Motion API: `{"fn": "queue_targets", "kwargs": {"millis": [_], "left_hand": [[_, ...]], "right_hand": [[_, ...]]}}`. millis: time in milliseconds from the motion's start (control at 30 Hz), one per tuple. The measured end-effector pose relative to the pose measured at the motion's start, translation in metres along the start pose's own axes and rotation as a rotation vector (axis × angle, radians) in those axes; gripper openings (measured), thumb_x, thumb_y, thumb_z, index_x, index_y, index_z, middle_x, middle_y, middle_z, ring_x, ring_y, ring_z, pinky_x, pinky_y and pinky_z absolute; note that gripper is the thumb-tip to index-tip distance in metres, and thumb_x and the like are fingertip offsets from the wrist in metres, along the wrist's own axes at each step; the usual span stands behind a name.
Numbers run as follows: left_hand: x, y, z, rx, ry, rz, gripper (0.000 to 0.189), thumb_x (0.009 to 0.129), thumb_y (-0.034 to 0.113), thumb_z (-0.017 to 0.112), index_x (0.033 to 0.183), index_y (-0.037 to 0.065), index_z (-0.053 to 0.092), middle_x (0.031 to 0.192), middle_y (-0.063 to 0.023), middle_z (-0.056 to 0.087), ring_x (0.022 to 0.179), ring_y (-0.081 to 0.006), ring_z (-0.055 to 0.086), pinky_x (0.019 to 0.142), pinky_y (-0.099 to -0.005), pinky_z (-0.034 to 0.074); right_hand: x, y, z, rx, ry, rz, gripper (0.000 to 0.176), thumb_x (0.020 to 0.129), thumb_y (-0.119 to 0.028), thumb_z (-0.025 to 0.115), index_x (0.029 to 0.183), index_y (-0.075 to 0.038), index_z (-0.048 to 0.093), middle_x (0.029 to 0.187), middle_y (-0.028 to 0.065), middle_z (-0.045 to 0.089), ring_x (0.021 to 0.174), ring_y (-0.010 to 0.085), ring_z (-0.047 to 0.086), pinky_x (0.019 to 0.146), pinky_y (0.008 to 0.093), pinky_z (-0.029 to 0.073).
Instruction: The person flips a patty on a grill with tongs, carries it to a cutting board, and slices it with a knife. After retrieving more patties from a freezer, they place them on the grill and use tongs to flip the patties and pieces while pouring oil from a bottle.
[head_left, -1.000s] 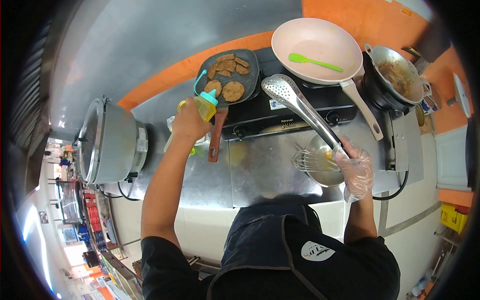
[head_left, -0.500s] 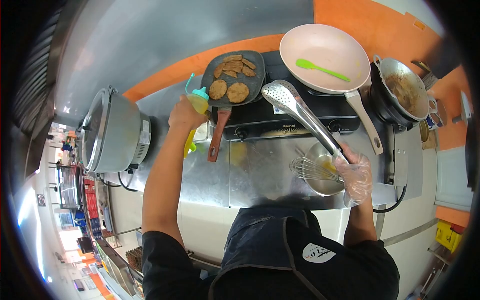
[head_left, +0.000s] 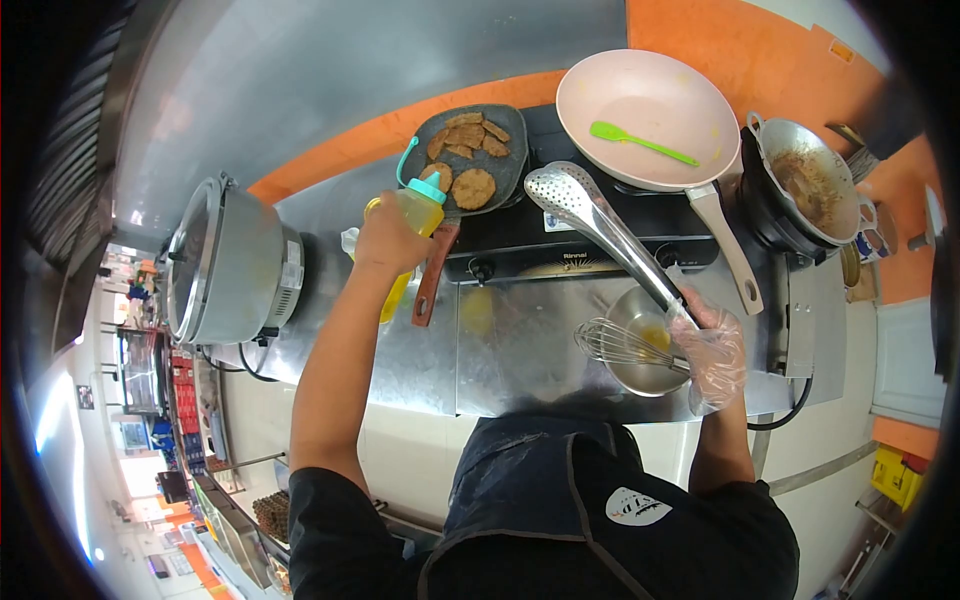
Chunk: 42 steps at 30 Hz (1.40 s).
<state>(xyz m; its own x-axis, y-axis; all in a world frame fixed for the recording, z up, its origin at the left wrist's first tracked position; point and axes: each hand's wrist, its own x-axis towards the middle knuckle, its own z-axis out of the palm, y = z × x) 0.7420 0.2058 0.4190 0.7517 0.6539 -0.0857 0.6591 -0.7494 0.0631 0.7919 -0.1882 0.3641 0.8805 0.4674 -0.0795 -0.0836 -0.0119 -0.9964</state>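
My left hand is wrapped round a yellow squeeze bottle with a turquoise cap, beside the grey square pan. Round patties and browned strips lie in that pan, and its brown handle points toward me. In a clear plastic glove, my right hand grips metal tongs and a wire whisk. The whisk's wires are over a steel bowl with some yellow liquid inside.
A large pink pan holding a green brush rests on the black gas stove. To its right stands a used metal wok. A big grey cooker is at the left.
My left hand and the squeeze bottle have moved right, closer to the grey pan's handle, and the bottle now overlaps the left patty. My right hand has barely moved.
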Motion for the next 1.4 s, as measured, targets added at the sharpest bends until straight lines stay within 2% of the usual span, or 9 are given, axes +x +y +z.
{"fn": "queue_targets", "kwargs": {"millis": [200, 300, 400, 633, 667, 767, 1033, 1267, 1400], "left_hand": [[0.0, 0.006, -0.001, 0.063, -0.083, 0.001, 0.079, 0.067, 0.039, 0.082, 0.12, -0.004, 0.042, 0.11, -0.0243, 0.064, 0.107, -0.0386, 0.063, 0.089, -0.0426, 0.052], [0.002, -0.003, 0.002, 0.055, -0.031, 0.014, 0.074, 0.063, 0.03, 0.082, 0.119, -0.001, 0.043, 0.11, -0.0247, 0.064, 0.106, -0.0398, 0.063, 0.091, -0.0446, 0.051], [0.002, -0.012, 0.0, 0.065, -0.068, 0.035, 0.083, 0.068, 0.047, 0.082, 0.122, -0.001, 0.042, 0.114, -0.0236, 0.063, 0.109, -0.0376, 0.062, 0.091, -0.0429, 0.051], [-0.011, -0.015, 0.002, -0.166, -0.017, 0.086, 0.085, 0.07, 0.052, 0.079, 0.124, -0.002, 0.042, 0.115, -0.022, 0.062, 0.11, -0.0356, 0.062, 0.091, -0.0433, 0.05], [-0.013, -0.023, 0.005, -0.205, 0.064, 0.121, 0.084, 0.07, 0.051, 0.08, 0.124, -0.002, 0.042, 0.113, -0.0218, 0.062, 0.109, -0.0357, 0.062, 0.09, -0.0432, 0.051], [-0.03, -0.039, 0.006, -0.348, 0.177, 0.056, 0.085, 0.067, 0.048, 0.082, 0.122, -0.003, 0.042, 0.109, -0.0243, 0.062, 0.104, -0.0409, 0.062, 0.089, -0.0443, 0.051], [-0.115, -0.125, 0.012, -0.88, 0.37, -0.261, 0.094, 0.06, 0.028, 0.08, 0.136, -0.001, 0.033, 0.115, -0.0261, 0.062, 0.106, -0.0404, 0.062, 0.091, -0.043, 0.05], [-0.165, -0.274, 0.105, -0.933, 0.664, -0.568, 0.088, 0.061, 0.027, 0.085, 0.132, 0.001, 0.041, 0.109, -0.019, 0.065, 0.1, -0.0338, 0.066, 0.085, -0.0423, 0.053], [-0.148, -0.36, 0.149, -0.821, 0.867, -0.623, 0.095, 0.061, 0.028, 0.086, 0.137, -0.004, 0.038, 0.117, -0.0227, 0.059, 0.107, -0.0347, 0.061, 0.091, -0.0403, 0.049]], "right_hand": [[-0.003, 0.0, 0.001, 0.074, -0.007, 0.03, 0.033, 0.09, -0.012, 0.067, 0.121, 0.001, 0.063, 0.096, 0.0, 0.062, 0.086, 0.007, 0.051, 0.079, 0.0223, 0.043], [-0.006, -0.003, -0.001, -0.014, -0.02, -0.004, 0.032, 0.091, -0.01, 0.065, 0.121, 0.001, 0.062, 0.097, 0.0002, 0.062, 0.087, 0.0072, 0.052, 0.079, 0.0226, 0.043], [-0.01, -0.005, 0.004, 0.069, -0.024, 0.035, 0.032, 0.09, -0.01, 0.065, 0.119, 0.002, 0.063, 0.096, 0.0007, 0.063, 0.087, 0.0076, 0.053, 0.079, 0.0228, 0.043], [-0.007, 0.015, 0.013, -0.29, 0.029, -0.075, 0.043, 0.088, -0.016, 0.065, 0.124, 0.006, 0.06, 0.098, 0.0071, 0.064, 0.09, 0.0145, 0.056, 0.084, 0.0278, 0.045], [-0.011, -0.003, 0.025, -0.344, 0.067, 0.04, 0.048, 0.088, -0.026, 0.063, 0.127, 0.002, 0.06, 0.081, -0.0041, 0.052, 0.071, 0.006, 0.044, 0.062, 0.0209, 0.034], [-0.007, 0.03, 0.026, -0.066, 0.035, 0.024, 0.057, 0.09, -0.033, 0.064, 0.134, 0.002, 0.053, 0.071, -0.0098, 0.039, 0.059, 0.0002, 0.034, 0.05, 0.0186, 0.023], [0.015, 0.057, 0.052, 0.261, 0.037, 0.019, 0.016, 0.094, -0.021, 0.059, 0.102, -0.007, 0.056, 0.067, -0.004, 0.046, 0.046, 0.0016, 0.037, 0.039, 0.0171, 0.024], [-0.018, 0.047, 0.109, 0.175, 0.122, 0.007, 0.01, 0.095, -0.018, 0.057, 0.092, -0.009, 0.056, 0.069, -0.004, 0.048, 0.047, 0.0008, 0.038, 0.04, 0.0152, 0.026], [-0.041, 0.019, 0.167, 0.117, 0.139, 0.019, 0.012, 0.094, -0.02, 0.059, 0.092, -0.009, 0.057, 0.071, -0.0043, 0.051, 0.049, 0.0008, 0.039, 0.04, 0.0151, 0.026]]}}
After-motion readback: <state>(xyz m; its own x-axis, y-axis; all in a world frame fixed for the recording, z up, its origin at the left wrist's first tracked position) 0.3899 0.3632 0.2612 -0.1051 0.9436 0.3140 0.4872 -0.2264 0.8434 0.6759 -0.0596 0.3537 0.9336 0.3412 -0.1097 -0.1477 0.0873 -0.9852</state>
